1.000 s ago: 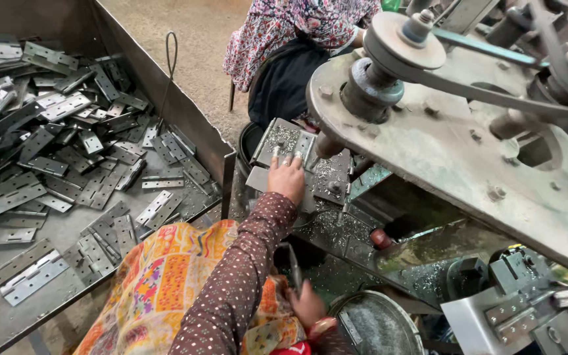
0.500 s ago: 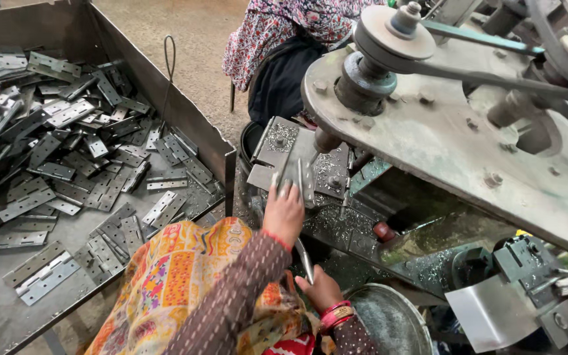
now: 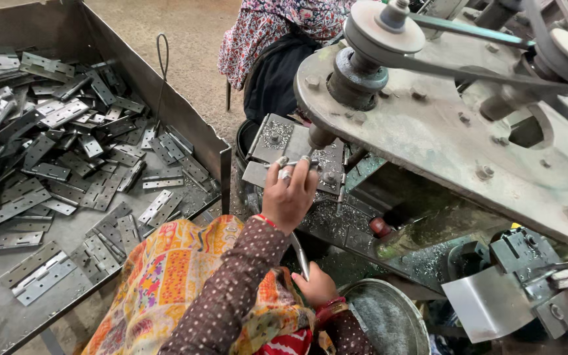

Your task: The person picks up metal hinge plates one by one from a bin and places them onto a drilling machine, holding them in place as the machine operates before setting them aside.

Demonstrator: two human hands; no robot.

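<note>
Head view: left hand (image 3: 288, 196) up on drill-press fixture (image 3: 295, 152), fingers curled over thin metal hinge strip (image 3: 290, 164); strip's long axis runs left-right, flat on fixture below spindle (image 3: 320, 136). Right hand (image 3: 315, 286) lower, closed around curved lever handle (image 3: 299, 253). Large steel tray (image 3: 185, 125) on left holds dozens of grey hinges (image 3: 67, 164), uncounted. Round metal tub (image 3: 386, 315) by right hand, contents unclear. One other person (image 3: 277, 39) seated behind machine.
</note>
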